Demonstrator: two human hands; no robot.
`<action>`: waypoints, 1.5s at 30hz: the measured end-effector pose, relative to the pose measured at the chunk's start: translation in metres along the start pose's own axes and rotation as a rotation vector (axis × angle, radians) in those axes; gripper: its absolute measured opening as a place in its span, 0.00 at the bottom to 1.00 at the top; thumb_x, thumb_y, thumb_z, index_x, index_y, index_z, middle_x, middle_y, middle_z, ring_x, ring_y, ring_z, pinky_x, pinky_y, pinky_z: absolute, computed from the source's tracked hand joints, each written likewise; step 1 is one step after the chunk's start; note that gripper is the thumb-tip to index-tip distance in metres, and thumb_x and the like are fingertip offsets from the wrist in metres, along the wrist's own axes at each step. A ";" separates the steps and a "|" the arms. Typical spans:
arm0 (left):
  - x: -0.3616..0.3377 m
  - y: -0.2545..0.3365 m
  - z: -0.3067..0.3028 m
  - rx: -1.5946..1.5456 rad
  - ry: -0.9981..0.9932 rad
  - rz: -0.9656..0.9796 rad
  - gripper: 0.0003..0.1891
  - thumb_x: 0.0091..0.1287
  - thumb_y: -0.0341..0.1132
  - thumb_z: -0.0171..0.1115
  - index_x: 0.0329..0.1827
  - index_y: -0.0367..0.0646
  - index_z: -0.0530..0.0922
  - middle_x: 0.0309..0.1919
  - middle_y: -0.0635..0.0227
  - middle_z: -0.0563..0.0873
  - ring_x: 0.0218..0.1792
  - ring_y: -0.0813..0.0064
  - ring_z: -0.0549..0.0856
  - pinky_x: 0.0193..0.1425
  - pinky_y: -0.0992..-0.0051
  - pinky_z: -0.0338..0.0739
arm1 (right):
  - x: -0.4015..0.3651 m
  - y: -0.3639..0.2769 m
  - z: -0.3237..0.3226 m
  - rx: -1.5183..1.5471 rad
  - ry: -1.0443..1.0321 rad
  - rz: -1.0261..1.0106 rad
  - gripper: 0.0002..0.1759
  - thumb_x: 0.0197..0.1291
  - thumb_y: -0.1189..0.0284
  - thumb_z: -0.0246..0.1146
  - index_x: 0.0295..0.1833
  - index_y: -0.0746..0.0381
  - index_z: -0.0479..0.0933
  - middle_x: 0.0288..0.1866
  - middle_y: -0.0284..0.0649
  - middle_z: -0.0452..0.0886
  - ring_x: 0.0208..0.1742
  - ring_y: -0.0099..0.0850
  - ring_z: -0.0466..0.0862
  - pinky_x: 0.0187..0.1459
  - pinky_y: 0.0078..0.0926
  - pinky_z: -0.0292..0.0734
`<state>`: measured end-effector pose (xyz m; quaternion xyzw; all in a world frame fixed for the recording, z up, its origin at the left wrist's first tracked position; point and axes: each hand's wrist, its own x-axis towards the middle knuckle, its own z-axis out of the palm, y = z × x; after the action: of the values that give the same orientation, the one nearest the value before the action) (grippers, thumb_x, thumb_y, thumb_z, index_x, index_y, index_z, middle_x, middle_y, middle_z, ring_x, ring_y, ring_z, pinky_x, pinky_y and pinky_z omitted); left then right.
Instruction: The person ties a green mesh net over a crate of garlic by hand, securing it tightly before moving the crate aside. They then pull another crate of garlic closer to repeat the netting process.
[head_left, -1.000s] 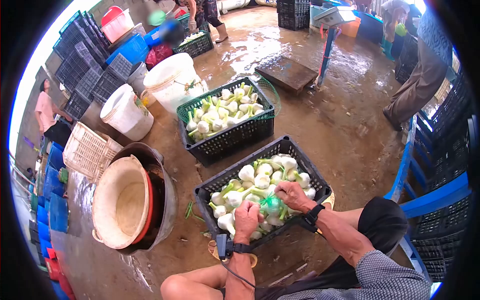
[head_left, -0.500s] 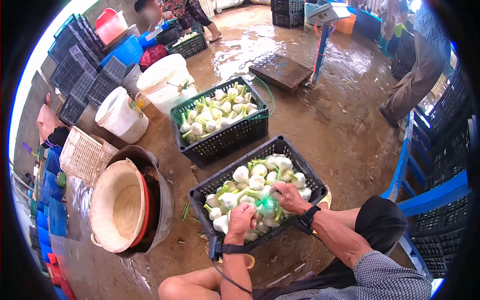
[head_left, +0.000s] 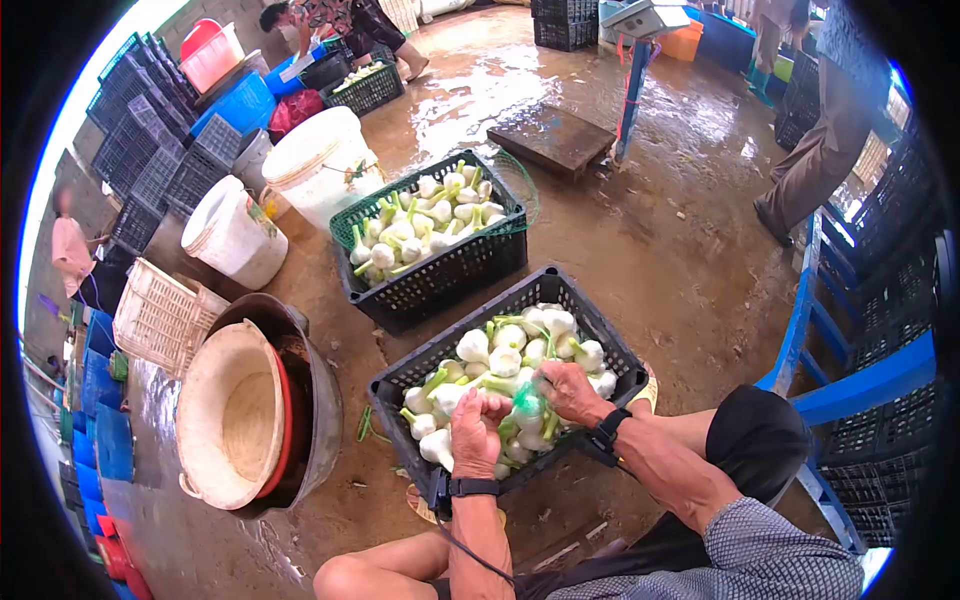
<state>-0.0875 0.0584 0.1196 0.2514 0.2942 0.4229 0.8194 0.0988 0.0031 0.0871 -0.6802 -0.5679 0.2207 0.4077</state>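
Note:
A black plastic crate [head_left: 400, 432] full of white garlic bulbs [head_left: 507, 336] with short green stems stands on the floor before me. My right hand [head_left: 572, 392] is closed on a green mesh net [head_left: 527, 403], bunched over the bulbs at the crate's near side; what the mesh encloses is hard to make out. Just left of the net is my left hand [head_left: 477, 432], palm partly turned up and fingers loosely apart, with nothing visible in it. Beyond sits a second black crate [head_left: 440, 278] of garlic, green netting [head_left: 523, 195] draped over its rim.
On the left are a large basin [head_left: 230, 415], a cream basket [head_left: 160, 318] and white buckets [head_left: 235, 232]. A platform scale [head_left: 552, 138] stands ahead. A blue metal frame [head_left: 800, 310] and a standing person [head_left: 815, 150] are at right; another person [head_left: 345, 25] bends at the back.
My left hand has drawn back slightly left from the net and its fingers have loosened. My right hand keeps its grip on the mesh. The view has shifted slightly.

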 end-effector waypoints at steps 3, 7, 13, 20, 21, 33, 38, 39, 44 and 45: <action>-0.015 0.002 -0.005 0.153 0.105 -0.037 0.12 0.74 0.37 0.56 0.32 0.43 0.73 0.24 0.69 0.76 0.29 0.70 0.80 0.36 0.72 0.77 | -0.003 0.002 0.005 0.060 0.051 -0.062 0.08 0.60 0.70 0.61 0.35 0.65 0.77 0.31 0.54 0.80 0.36 0.53 0.82 0.38 0.45 0.76; -0.012 0.012 -0.007 0.139 0.009 -0.110 0.11 0.73 0.38 0.57 0.33 0.43 0.74 0.26 0.68 0.80 0.30 0.71 0.82 0.34 0.73 0.76 | 0.000 -0.004 0.000 0.017 0.032 -0.042 0.05 0.58 0.73 0.63 0.36 0.63 0.78 0.31 0.50 0.80 0.36 0.47 0.82 0.38 0.40 0.76; -0.006 0.010 -0.007 0.245 -0.003 -0.044 0.08 0.72 0.30 0.56 0.49 0.39 0.79 0.41 0.66 0.85 0.39 0.73 0.84 0.42 0.71 0.81 | -0.001 -0.010 -0.007 0.033 -0.014 0.022 0.04 0.56 0.72 0.63 0.35 0.60 0.78 0.30 0.46 0.81 0.36 0.45 0.82 0.38 0.39 0.76; 0.019 0.008 0.004 0.411 0.038 -0.102 0.09 0.68 0.29 0.60 0.49 0.36 0.80 0.35 0.65 0.86 0.26 0.80 0.83 0.27 0.79 0.79 | 0.041 -0.051 -0.076 -0.599 -0.192 -0.361 0.05 0.46 0.77 0.61 0.32 0.60 0.78 0.32 0.45 0.81 0.40 0.46 0.82 0.40 0.45 0.73; 0.023 0.008 0.004 0.500 0.057 -0.107 0.09 0.67 0.30 0.61 0.47 0.36 0.81 0.32 0.67 0.85 0.23 0.80 0.82 0.25 0.79 0.78 | 0.048 -0.056 -0.081 -0.619 -0.154 -0.397 0.05 0.46 0.77 0.61 0.31 0.59 0.78 0.34 0.43 0.81 0.42 0.45 0.81 0.41 0.44 0.72; 0.025 -0.018 -0.011 0.891 0.095 -0.004 0.12 0.68 0.32 0.54 0.25 0.38 0.76 0.16 0.67 0.77 0.21 0.75 0.79 0.25 0.75 0.74 | 0.068 -0.143 -0.045 -0.228 0.094 -0.839 0.10 0.52 0.74 0.63 0.42 0.61 0.75 0.52 0.44 0.75 0.56 0.44 0.76 0.51 0.38 0.76; 0.007 -0.001 0.004 0.635 -0.054 -0.018 0.04 0.70 0.29 0.53 0.40 0.41 0.76 0.26 0.72 0.81 0.23 0.84 0.78 0.27 0.80 0.73 | 0.047 -0.085 -0.021 -0.016 -0.241 -0.285 0.11 0.58 0.72 0.63 0.48 0.61 0.78 0.40 0.45 0.82 0.46 0.47 0.83 0.48 0.40 0.78; 0.007 0.000 0.005 0.635 -0.054 -0.020 0.04 0.70 0.29 0.53 0.40 0.41 0.76 0.26 0.72 0.81 0.23 0.84 0.78 0.27 0.80 0.73 | 0.042 -0.080 -0.017 -0.021 -0.324 -0.231 0.13 0.59 0.73 0.63 0.50 0.61 0.78 0.40 0.46 0.83 0.44 0.48 0.83 0.47 0.41 0.78; 0.006 0.004 0.004 0.626 -0.048 -0.055 0.07 0.70 0.29 0.56 0.49 0.41 0.75 0.31 0.72 0.83 0.28 0.83 0.80 0.30 0.80 0.75 | 0.032 -0.059 -0.012 0.167 -0.402 -0.178 0.16 0.58 0.75 0.61 0.54 0.58 0.77 0.43 0.46 0.82 0.44 0.46 0.84 0.47 0.40 0.78; 0.005 0.003 0.004 0.623 -0.051 -0.051 0.08 0.71 0.29 0.56 0.51 0.41 0.75 0.31 0.72 0.83 0.28 0.83 0.80 0.30 0.80 0.75 | 0.030 -0.056 -0.009 0.169 -0.405 -0.175 0.16 0.58 0.75 0.61 0.54 0.58 0.77 0.43 0.46 0.82 0.44 0.46 0.84 0.47 0.40 0.78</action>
<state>-0.0839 0.0636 0.1226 0.4933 0.3951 0.2853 0.7205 0.0799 0.0299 0.1424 -0.5338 -0.6744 0.3629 0.3585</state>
